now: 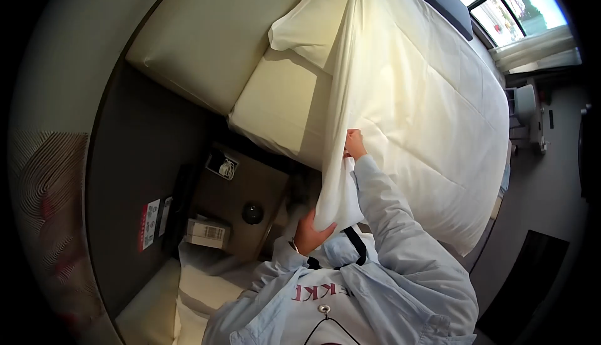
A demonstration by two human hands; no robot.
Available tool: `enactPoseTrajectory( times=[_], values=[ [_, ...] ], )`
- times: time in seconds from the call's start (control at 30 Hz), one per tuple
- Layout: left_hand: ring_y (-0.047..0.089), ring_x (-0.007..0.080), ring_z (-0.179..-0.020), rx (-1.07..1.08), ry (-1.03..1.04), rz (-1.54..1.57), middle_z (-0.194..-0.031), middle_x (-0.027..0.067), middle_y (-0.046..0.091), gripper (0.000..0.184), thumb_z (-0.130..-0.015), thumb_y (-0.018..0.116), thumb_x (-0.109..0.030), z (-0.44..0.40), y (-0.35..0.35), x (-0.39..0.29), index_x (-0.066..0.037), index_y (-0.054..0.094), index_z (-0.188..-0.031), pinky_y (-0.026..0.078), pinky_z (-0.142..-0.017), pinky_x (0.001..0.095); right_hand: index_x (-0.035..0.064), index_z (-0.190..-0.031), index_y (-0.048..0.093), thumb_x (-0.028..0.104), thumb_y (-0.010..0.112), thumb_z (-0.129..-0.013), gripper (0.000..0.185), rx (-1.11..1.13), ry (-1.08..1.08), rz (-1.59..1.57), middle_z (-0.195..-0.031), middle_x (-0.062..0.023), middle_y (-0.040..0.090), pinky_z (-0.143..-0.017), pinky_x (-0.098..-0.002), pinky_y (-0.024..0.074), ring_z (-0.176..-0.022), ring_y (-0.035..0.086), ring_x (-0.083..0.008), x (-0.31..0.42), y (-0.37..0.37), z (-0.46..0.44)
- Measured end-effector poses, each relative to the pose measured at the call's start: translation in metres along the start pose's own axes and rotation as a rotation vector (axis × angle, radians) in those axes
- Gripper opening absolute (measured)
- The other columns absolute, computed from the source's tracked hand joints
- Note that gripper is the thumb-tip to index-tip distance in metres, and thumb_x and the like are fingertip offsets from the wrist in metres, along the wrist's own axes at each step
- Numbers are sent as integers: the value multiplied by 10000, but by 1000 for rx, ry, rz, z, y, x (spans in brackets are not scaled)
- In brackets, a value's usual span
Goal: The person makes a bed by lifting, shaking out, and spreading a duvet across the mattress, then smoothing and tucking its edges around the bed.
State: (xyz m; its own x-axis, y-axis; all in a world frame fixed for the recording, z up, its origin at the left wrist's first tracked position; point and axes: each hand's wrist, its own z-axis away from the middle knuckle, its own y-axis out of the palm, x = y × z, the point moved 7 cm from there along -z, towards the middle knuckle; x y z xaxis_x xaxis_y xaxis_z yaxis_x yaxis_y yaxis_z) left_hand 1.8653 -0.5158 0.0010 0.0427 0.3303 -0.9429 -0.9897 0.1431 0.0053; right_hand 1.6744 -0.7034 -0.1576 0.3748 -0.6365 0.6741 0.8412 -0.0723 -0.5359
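Note:
A white duvet [426, 113] covers most of the bed, its near edge gathered into a long fold. My right hand [355, 143] is closed on that edge about halfway along the bed side. Lower down, my left hand [311, 233] grips the hanging end of the same fold, with the thumb over the cloth and the other fingers partly hidden. Left of the fold, the white sheeted mattress [275, 104] is uncovered, and a white pillow [313, 29] lies at its upper end, partly under the duvet.
A dark bedside table [213, 204] stands left of me, holding a small box [208, 233], a round black object [252, 213] and a tray [222, 164]. A padded headboard [200, 38] is beyond it. Another bed [206, 289] shows at lower left, a window [507, 1] at upper right.

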Motion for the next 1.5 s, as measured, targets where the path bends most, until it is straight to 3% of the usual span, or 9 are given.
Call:
enactPoseTrajectory(
  times=[0.2,0.67,0.83,0.93,1.0,1.07,1.17,1.3,1.5],
  values=[
    [554,168,-872,96,-40,135,-958,98,578,473,-656,690,-95,1,1,-7,1,469,-1063,434,-769,284,37,-630,499,261,412,-847,324,388,11,-393,-484,-14,426,-329,-259,276,-371,385,-113,59,18,24],
    [511,157,-925,-25,-58,288,-1025,91,537,511,-648,684,-44,2,-12,6,3,444,-1097,395,-825,279,50,-534,393,156,416,-800,288,71,-356,-365,-510,41,365,-432,-219,258,-475,309,-50,73,-122,16],
    [526,153,-889,-34,-64,250,-997,92,550,493,-649,689,-53,2,-10,6,10,453,-1078,416,-791,272,25,-589,507,245,477,-823,323,100,-314,-144,-521,12,437,-423,-218,292,-486,373,-56,92,-120,22],
    [542,142,-841,-17,-61,138,-935,72,577,412,-648,680,-43,6,-1,-4,-3,503,-1018,423,-772,271,0,-920,516,576,505,-717,610,74,-44,-80,-699,-70,545,-404,-271,422,-539,513,-132,77,-86,8],
    [546,142,-854,80,-79,220,-937,77,582,384,-650,678,-45,5,10,-15,-2,518,-996,427,-768,275,11,-704,531,705,443,-652,702,63,144,-134,-588,-57,499,-426,-284,403,-474,463,-148,55,-58,-23],
    [544,152,-873,108,-73,226,-958,96,574,439,-652,694,-63,6,13,-14,15,490,-1033,428,-772,277,16,-647,521,581,469,-737,574,90,130,-67,-577,-51,492,-424,-289,394,-502,472,-146,45,-34,-56],
    [550,148,-856,94,-44,250,-941,80,582,432,-656,689,-62,7,14,-22,-7,498,-1039,430,-765,273,25,-624,495,257,438,-852,330,-208,-591,-133,-542,-43,452,-436,-287,349,-466,404,-124,80,-40,-71],
    [541,140,-868,63,-59,242,-946,85,581,446,-662,686,-72,8,14,-20,-1,485,-1055,423,-771,270,54,-598,423,239,418,-869,328,-91,-671,-211,-508,23,370,-392,-230,274,-430,323,-67,101,-77,-56],
    [547,329,-632,-284,184,-771,-798,122,542,349,-609,660,-120,17,2,-14,-48,481,-901,446,-520,386,3,-639,472,349,475,-819,390,235,-413,-77,-567,-48,495,-463,-262,383,-480,460,-128,139,-89,32]
  ],
)
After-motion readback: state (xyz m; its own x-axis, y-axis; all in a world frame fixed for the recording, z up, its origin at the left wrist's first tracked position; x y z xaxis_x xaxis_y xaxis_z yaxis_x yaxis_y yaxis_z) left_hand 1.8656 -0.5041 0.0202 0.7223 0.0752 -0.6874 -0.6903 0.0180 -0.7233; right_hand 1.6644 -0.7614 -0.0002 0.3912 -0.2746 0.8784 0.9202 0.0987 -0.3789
